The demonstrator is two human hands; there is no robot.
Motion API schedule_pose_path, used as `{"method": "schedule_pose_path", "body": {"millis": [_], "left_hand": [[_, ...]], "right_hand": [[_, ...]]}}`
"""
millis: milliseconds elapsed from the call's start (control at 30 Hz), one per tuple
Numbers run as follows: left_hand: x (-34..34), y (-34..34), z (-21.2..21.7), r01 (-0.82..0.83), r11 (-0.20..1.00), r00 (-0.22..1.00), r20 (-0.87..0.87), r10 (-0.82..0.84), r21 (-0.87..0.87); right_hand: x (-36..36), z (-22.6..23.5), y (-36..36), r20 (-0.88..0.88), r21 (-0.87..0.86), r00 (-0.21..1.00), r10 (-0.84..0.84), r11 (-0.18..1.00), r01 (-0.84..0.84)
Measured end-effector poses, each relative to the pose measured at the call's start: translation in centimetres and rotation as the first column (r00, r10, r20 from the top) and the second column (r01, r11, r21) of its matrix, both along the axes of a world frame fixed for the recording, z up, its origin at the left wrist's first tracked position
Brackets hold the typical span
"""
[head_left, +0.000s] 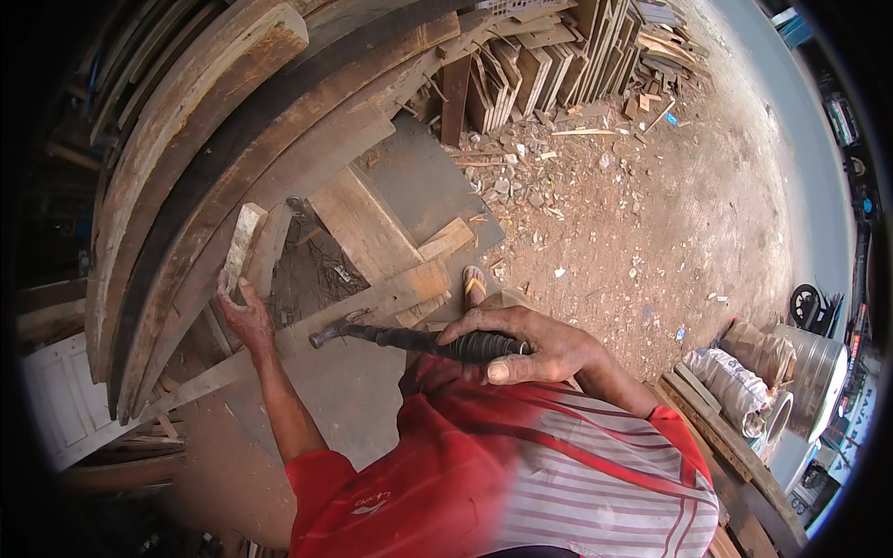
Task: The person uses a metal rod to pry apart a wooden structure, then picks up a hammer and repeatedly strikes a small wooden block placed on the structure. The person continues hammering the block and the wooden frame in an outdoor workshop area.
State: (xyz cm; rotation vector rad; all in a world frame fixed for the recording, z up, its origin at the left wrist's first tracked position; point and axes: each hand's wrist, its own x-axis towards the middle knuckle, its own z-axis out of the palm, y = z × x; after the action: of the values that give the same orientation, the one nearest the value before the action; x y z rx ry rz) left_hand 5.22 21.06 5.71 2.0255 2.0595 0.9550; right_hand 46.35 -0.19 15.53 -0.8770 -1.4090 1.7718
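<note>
My left hand (249, 318) is closed round the lower end of a short, pale-faced wood block (245, 238), which points up beside the long timber beams. In my right hand (535, 344) is a hammer (395, 338), its handle wrapped in black. The hammer lies nearly level in front of my body, its head (326, 334) to the left. That head is over a long narrow board (372, 298) slanting across below my hands, apart from the block. A wide wood piece (365, 223) meets this board on its far side.
Long thick beams (200, 153) bend across the upper left. Cut boards (530, 79) stand stacked at the far side, with wood scraps on the dirt ground (614, 214). A white panelled door (65, 400) lies at left. Sacks (730, 386) and a metal drum (807, 377) are at right.
</note>
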Motion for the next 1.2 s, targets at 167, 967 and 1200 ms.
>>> {"method": "schedule_pose_path", "body": {"millis": [167,967,1200], "left_hand": [[-2.5,-5.3,-2.0,0.174,0.92,0.982,0.137,-0.133,-0.351],[-23.4,-11.3,-6.7,0.422,0.775,0.757,-0.287,-0.587,-0.47],[-26.9,-10.7,-6.2,0.514,0.631,0.732,-0.086,-0.676,-0.58]], "right_hand": [[0.2,-3.5,-0.1,-0.374,-0.297,0.923,-0.092,0.955,-0.025],[-31.5,-11.4,-5.5,-0.275,-0.687,0.958,-0.087,0.715,-0.132],[-38.5,-7.4,-8.7,0.458,-0.093,0.831,-0.315,0.913,0.397]]}}
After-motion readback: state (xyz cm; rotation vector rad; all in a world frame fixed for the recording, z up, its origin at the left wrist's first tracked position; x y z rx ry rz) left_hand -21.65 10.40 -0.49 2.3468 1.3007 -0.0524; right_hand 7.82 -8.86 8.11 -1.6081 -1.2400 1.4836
